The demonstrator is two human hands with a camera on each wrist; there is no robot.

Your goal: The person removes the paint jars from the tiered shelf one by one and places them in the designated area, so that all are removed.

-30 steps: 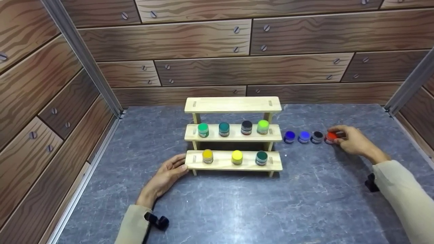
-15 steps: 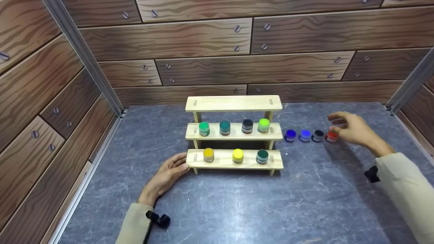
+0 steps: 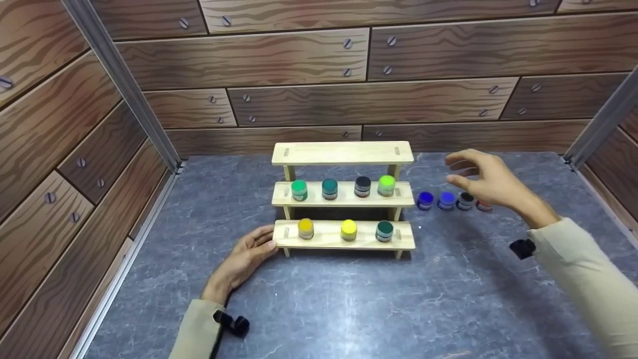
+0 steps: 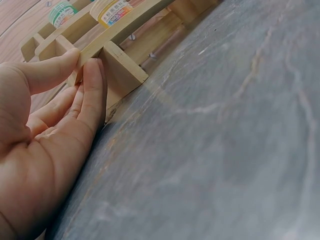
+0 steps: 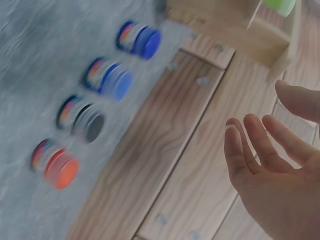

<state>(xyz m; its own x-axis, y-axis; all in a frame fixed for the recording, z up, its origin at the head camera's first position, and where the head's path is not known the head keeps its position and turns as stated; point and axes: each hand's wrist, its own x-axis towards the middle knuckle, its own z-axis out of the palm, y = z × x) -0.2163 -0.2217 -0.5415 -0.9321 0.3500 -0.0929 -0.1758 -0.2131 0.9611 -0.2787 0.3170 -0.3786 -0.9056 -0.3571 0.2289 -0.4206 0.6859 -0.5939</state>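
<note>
My left hand point(image 3: 245, 257) pinches the left end of the bottom step of a three-step wooden display stand point(image 3: 344, 153). In the left wrist view its thumb lies on the board's end and its fingers reach beneath. My right hand point(image 3: 491, 179) hovers right of the stand, above a row of small paint jars, fingers loosely bent and holding nothing. That row has a dark blue jar point(image 3: 425, 200), a lighter blue jar point(image 3: 446, 200), a black jar point(image 3: 465, 200) and a red jar point(image 5: 62, 172), the red one partly hidden by the hand in the head view.
On the middle step stand two greenish jars, a black jar point(image 3: 362, 186) and a lime green jar point(image 3: 386, 185). An orange-yellow jar point(image 3: 305, 229), a yellow jar point(image 3: 349, 230) and a dark green jar point(image 3: 384, 231) sit on the bottom step. Wood-patterned walls point(image 3: 299, 60) enclose the grey tabletop point(image 3: 319, 299).
My right hand has let go of the red jar, lifted, and moved left over the row. The left hand stays on the stand, and the jars have not moved.
</note>
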